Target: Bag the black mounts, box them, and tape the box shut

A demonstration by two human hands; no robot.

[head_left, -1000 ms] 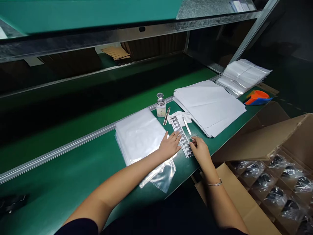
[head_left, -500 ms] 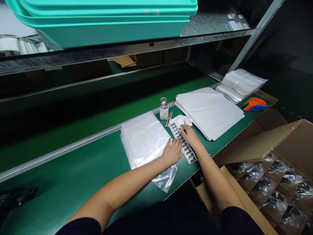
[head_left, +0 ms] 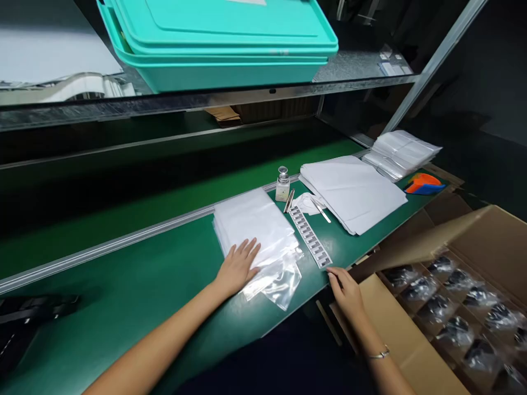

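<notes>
My left hand (head_left: 237, 267) lies flat, fingers spread, on a stack of clear plastic bags (head_left: 257, 219). Some bags at its lower right corner are fanned out past the edge. By the bench's front edge is my right hand (head_left: 346, 291), thumb and forefinger brought together at the lower end of a sheet of black-and-white labels (head_left: 309, 236). Whatever is between those fingertips is too small to make out. Beyond the sheet, metal tweezers (head_left: 321, 210) rest beside a crumpled white cloth or paper (head_left: 304, 203). More tweezers (head_left: 289, 201) lie by a small pump bottle (head_left: 282, 186).
White sheets (head_left: 354, 192) are stacked to the right, with more plastic bags (head_left: 401, 153) behind and an orange-and-blue object (head_left: 424, 184). A divided carton (head_left: 395, 323) of bagged dark items stands lower right. Teal bins (head_left: 234, 77) sit on the overhead shelf (head_left: 185, 101).
My right hand has drawn back from the far end of the label sheet to its near end, uncovering the tweezers. My left hand has slid left across the bags. The view has shifted.
</notes>
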